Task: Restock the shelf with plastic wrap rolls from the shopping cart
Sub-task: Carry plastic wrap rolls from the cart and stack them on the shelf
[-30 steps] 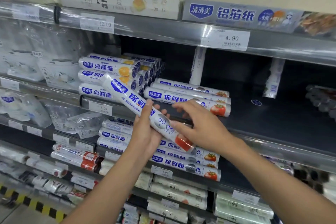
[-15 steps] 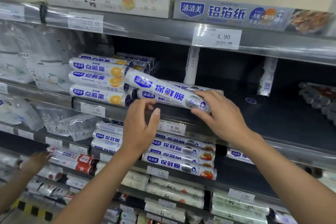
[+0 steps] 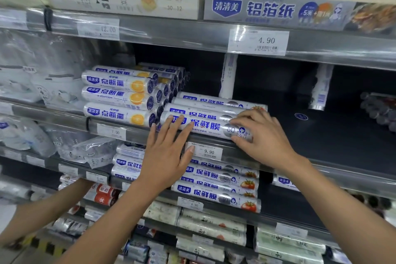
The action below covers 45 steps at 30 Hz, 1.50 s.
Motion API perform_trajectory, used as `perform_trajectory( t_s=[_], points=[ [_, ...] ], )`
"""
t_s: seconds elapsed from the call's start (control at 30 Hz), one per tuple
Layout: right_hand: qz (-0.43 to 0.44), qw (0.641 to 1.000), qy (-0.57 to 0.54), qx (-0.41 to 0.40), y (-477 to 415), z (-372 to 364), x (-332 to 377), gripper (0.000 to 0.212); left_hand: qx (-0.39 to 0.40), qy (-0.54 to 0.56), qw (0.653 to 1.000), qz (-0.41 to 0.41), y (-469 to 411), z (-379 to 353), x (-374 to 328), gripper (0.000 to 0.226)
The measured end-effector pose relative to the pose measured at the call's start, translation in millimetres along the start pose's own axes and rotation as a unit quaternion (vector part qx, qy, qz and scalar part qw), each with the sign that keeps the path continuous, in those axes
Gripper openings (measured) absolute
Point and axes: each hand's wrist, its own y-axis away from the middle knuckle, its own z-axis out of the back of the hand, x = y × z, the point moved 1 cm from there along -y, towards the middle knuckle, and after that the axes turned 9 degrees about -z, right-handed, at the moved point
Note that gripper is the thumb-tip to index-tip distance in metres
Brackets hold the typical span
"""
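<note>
A white plastic wrap roll (image 3: 205, 127) with blue lettering lies lengthwise at the front edge of the middle shelf (image 3: 321, 135). Two more such rolls (image 3: 214, 107) lie right behind it. My left hand (image 3: 169, 152) has its straight fingers laid flat against the roll's left end. My right hand (image 3: 260, 135) curls its fingers and thumb round the roll's right end. The shopping cart is out of view.
A stack of orange-print rolls (image 3: 120, 96) sits just left of the placed roll. Dark bare shelf floor stretches to the right. Price tags (image 3: 209, 152) line the shelf rails. More rolls (image 3: 218, 186) fill the shelf below. Another person's arm (image 3: 49, 206) reaches into the lower left shelves.
The roll went from tilted in both hands in front of the shelf to lying flat on the middle shelf's front edge. My left hand opened against it. Another person's arm came in at lower left.
</note>
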Motion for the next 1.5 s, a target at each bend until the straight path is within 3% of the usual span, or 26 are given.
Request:
perform_trajectory(
  t_s=[0.4, 0.53, 0.77, 0.97, 1.13, 1.33, 1.5],
  points=[
    [-0.025, 0.998, -0.012, 0.047, -11, 2, 0, 0.054, -0.019, -0.007, 1.0, 0.0, -4, -7, 1, 0.063],
    [-0.003, 1.0, -0.018, 0.025, -3, 8, -4, 0.064, -0.013, -0.007, 1.0, 0.024, -6, -7, -7, 0.066],
    [-0.03, 0.997, -0.066, -0.019, 52, 26, -46, 0.055, -0.014, 0.015, 1.0, 0.02, -4, -2, -52, 0.07],
    [-0.074, 0.99, -0.103, -0.061, 145, 42, -95, 0.04, 0.01, 0.068, 0.997, -0.029, 17, -12, -142, 0.068],
    [-0.177, 0.969, -0.171, -0.031, 274, 43, -151, 0.028, 0.122, 0.124, 0.982, -0.072, 56, -48, -251, 0.064],
    [-0.349, 0.912, -0.204, 0.064, 467, 32, -222, 0.032, 0.282, 0.187, 0.93, -0.146, 134, -90, -399, 0.07],
    [-0.469, 0.855, -0.201, 0.097, 607, 51, -258, 0.041, 0.36, 0.245, 0.872, -0.224, 177, -107, -512, 0.077]
  ],
)
